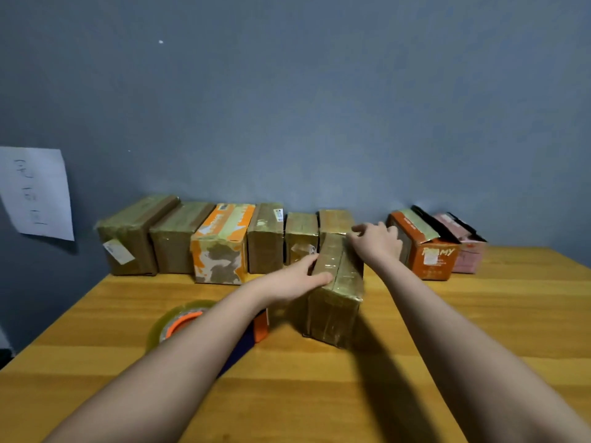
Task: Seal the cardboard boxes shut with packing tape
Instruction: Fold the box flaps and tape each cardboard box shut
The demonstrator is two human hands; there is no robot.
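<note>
Head view: left hand [292,279] and right hand [377,241] are gripping a taped cardboard box [335,292], fingers curled on its near-left and far top edges. Box is standing on the worktop [447,330]; packing tape roll [179,321] is lying just left.

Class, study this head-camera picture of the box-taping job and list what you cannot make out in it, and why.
- Clear packing tape roll on its orange dispenser: near part hidden by the left forearm.
- Handwriting on the white paper sheet on the wall: too faint to read, left edge cut off.
- Pink cardboard box: mostly hidden by the orange printed box.
- Tape-wrapped brown box: far end covered by the right hand.
</note>
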